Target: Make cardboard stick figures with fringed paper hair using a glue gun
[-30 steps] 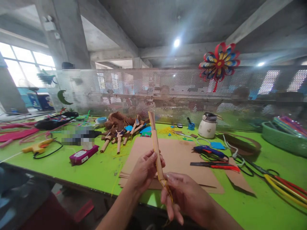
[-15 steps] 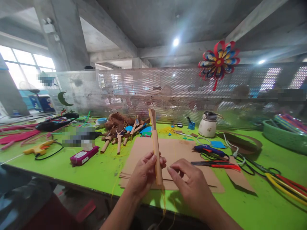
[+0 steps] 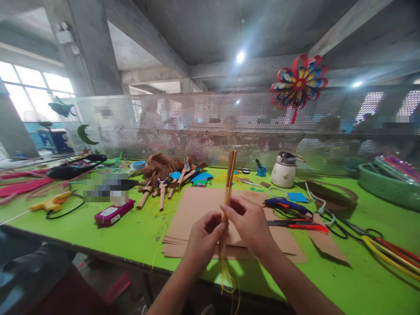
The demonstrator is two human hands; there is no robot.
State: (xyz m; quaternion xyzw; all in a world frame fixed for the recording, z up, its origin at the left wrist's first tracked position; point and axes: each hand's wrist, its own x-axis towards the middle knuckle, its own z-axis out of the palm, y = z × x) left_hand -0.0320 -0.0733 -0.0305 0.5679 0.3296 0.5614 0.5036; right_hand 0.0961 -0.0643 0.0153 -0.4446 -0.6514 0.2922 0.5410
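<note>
Upright between my hands stands a rolled brown paper tube (image 3: 227, 199), with a narrower pleated paper end at its top and yellow string (image 3: 226, 275) running along it and dangling in loops below. My left hand (image 3: 207, 234) pinches its lower part between thumb and fingers. Higher up, my right hand (image 3: 247, 221) is closed on the same tube, thumb against its front. Beneath and behind them lies a stack of brown paper sheets (image 3: 200, 205) on the green table (image 3: 138, 236). Fingers partly hide the tube's middle.
Several finished-looking paper tubes (image 3: 162, 197) are heaped at the back left near a purple tissue pack (image 3: 114, 213) and a yellow glue gun (image 3: 50, 203). To the right are a blue glue gun (image 3: 288, 206), red-handled scissors (image 3: 310, 226), a white pot (image 3: 283, 173) and a green basket (image 3: 387, 188).
My right hand has moved left and up and closed on the tube. The tube has shifted right and turned, bringing the yellow string to its front right side.
</note>
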